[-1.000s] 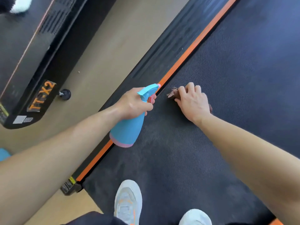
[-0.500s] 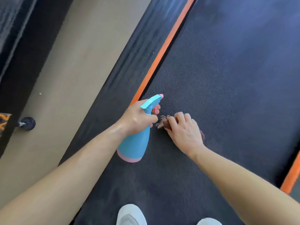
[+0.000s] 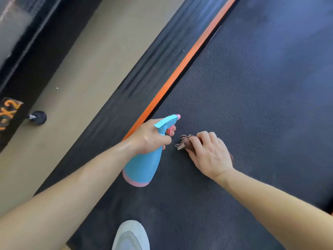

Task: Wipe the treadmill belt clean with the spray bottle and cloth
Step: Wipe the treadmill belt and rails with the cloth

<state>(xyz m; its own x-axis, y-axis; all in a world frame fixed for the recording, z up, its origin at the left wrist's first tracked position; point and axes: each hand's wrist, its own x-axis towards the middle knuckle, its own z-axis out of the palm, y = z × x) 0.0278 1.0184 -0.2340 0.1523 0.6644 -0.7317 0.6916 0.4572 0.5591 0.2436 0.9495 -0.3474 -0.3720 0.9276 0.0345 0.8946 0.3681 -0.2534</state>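
Pressing the cloth [image 3: 185, 141] onto the belt [image 3: 252, 87] with my right hand [image 3: 209, 154], fingers curled over it, I grip the bottle [image 3: 144, 166] in my left hand [image 3: 151, 138], its nozzle pointing up the belt. The belt's long axis runs ahead and rightward beside the orange strip [image 3: 180, 73]; my right hand is nearer that stretch.

cloth [image 3: 187, 142] mostly hidden under right hand [image 3: 210, 155]

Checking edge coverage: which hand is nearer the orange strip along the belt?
Left. The left hand, holding the spray bottle, is right at the orange strip; the right hand, on the cloth, lies further in on the belt.
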